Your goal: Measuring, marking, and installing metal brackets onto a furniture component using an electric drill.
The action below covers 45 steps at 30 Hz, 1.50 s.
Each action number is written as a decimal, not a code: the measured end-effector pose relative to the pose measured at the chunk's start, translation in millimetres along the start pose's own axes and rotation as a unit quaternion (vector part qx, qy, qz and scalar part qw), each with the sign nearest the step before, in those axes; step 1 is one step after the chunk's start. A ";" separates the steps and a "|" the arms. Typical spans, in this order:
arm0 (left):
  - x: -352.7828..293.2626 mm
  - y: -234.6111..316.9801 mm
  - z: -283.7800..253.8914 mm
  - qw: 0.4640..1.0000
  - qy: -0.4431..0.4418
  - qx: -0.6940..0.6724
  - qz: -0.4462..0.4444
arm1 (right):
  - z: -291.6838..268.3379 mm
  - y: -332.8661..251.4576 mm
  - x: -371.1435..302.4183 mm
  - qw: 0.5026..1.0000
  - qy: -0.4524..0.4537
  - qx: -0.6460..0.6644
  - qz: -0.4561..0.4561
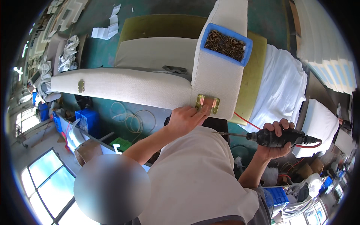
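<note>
Head view: the left hand (184, 120), fingers bunched against a gold bracket (207, 101), seemingly positions it. At its four o'clock, the right hand (273, 152) curls fingers around a driver (270, 138), whose bit (233, 134) likely needs aligning.

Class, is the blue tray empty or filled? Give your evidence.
The blue tray is not empty: brass-coloured screws hide its floor; their depth cannot be told.

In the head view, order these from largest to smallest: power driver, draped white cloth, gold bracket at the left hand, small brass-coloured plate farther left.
1. Draped white cloth
2. Power driver
3. Gold bracket
4. Brass-coloured plate
</note>
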<state>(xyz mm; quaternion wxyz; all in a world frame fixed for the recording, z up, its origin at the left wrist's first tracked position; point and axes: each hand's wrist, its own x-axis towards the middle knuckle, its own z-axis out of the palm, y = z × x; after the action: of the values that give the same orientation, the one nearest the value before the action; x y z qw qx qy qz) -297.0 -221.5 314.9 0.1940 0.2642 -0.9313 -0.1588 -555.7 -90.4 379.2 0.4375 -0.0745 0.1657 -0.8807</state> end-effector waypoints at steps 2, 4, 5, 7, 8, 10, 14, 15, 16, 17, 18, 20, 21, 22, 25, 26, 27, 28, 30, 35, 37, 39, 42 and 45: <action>0.3 -2.4 0.5 1.000 0.017 -0.012 0.010 | 3.0 3.4 2.2 1.000 -0.005 -0.004 0.006; 1.8 -2.8 2.3 1.000 0.021 -0.020 -0.010 | 5.2 6.4 3.1 1.000 -0.009 -0.008 0.013; 2.4 -2.5 3.0 0.999 0.022 -0.026 -0.027 | 6.2 8.0 3.0 1.000 -0.008 -0.010 0.018; 0.7 -0.5 3.9 1.000 0.016 -0.020 -0.018 | 7.5 10.7 3.0 1.000 -0.007 -0.016 0.025; 1.6 -0.4 3.2 1.000 0.009 -0.011 -0.006 | 9.1 12.6 5.7 0.999 -0.010 -0.017 0.028; 3.3 -0.5 2.5 1.000 0.007 -0.013 0.005 | 11.7 15.3 11.4 0.999 -0.012 -0.019 0.032; 6.9 1.7 0.5 1.000 0.000 -0.013 -0.007 | 15.9 21.3 19.3 0.999 -0.026 -0.024 0.036; 7.0 2.2 0.2 1.000 -0.001 -0.014 -0.009 | 16.3 22.2 19.9 0.999 -0.027 -0.026 0.038; 6.8 2.7 -0.1 1.000 -0.011 -0.013 -0.016 | 16.3 22.5 20.0 0.999 -0.025 -0.026 0.040; 7.1 3.0 -0.1 1.000 -0.019 -0.011 -0.022 | 16.6 22.6 20.5 0.998 -0.025 -0.027 0.041; 7.2 3.3 0.1 0.999 -0.021 -0.011 -0.024 | 16.8 22.6 21.0 0.998 -0.024 -0.027 0.043; 8.2 2.8 0.3 1.000 -0.015 -0.012 -0.023 | 17.7 20.9 21.6 0.998 -0.023 -0.026 0.044; 8.7 2.4 0.5 1.000 -0.016 -0.011 -0.024 | 17.8 20.2 22.8 0.998 -0.023 -0.024 0.043; 8.8 2.4 1.0 0.999 -0.020 -0.012 -0.030 | 17.5 19.9 25.0 0.999 -0.023 -0.023 0.044; 8.6 2.6 1.4 0.999 -0.022 -0.017 -0.039 | 18.7 20.5 27.6 0.999 -0.030 -0.020 0.040; 9.1 3.1 0.9 0.999 -0.021 -0.016 -0.044 | 18.9 20.3 28.4 0.998 -0.033 -0.023 0.041; 9.4 3.3 0.3 0.999 -0.022 -0.016 -0.044 | 19.0 20.2 29.1 0.998 -0.037 -0.026 0.043; 9.6 3.3 -0.3 0.998 -0.028 -0.020 -0.046 | 19.0 20.3 29.3 0.998 -0.036 -0.026 0.043; 9.8 4.1 -1.2 0.998 -0.034 -0.025 -0.049 | 19.5 19.9 29.4 0.998 -0.034 -0.033 0.040; 10.3 5.5 -2.1 0.997 -0.036 -0.033 -0.060 | 19.6 19.3 31.9 0.997 -0.039 -0.052 0.041; 10.8 5.6 -1.3 0.997 -0.033 -0.032 -0.060 | 21.0 18.9 32.5 0.997 -0.038 -0.059 0.040; 11.1 6.1 -1.5 0.997 -0.029 -0.030 -0.061 | 24.4 19.5 34.2 0.995 -0.049 -0.079 0.033; 10.2 7.1 -1.1 0.997 -0.024 -0.035 -0.063 | 29.5 19.2 36.3 0.991 -0.069 -0.112 0.023; 9.8 6.5 0.3 0.997 -0.032 -0.021 -0.067 | 32.6 17.5 39.6 0.984 -0.089 -0.153 0.000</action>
<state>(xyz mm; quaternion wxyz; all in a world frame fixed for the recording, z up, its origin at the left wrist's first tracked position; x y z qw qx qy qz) -307.7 -221.6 320.0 0.1588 0.3166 -0.9136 -0.1997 -557.7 -139.1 402.9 0.4337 -0.2182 0.2586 -0.8351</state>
